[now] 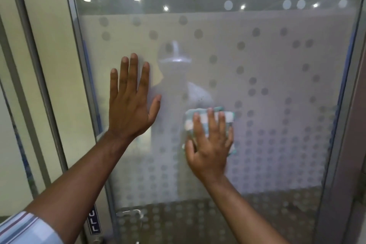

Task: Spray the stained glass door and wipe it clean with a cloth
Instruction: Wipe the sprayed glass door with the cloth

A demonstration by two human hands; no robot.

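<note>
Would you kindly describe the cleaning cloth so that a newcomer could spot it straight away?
Start at the large frosted glass door patterned with grey dots. Right of centre, the right hand presses flat against the pane, and the cloth sits under its fingers. It alone is soft and folded, with teal and white stripes.

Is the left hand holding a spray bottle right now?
No, the left hand lies flat and empty against the glass door, while the right hand presses the cloth on it.

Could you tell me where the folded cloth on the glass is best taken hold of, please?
Probably its free top edge: the cloth lies flat under the right hand, spread over its lower part, so pinch that exposed strip from above.
</note>
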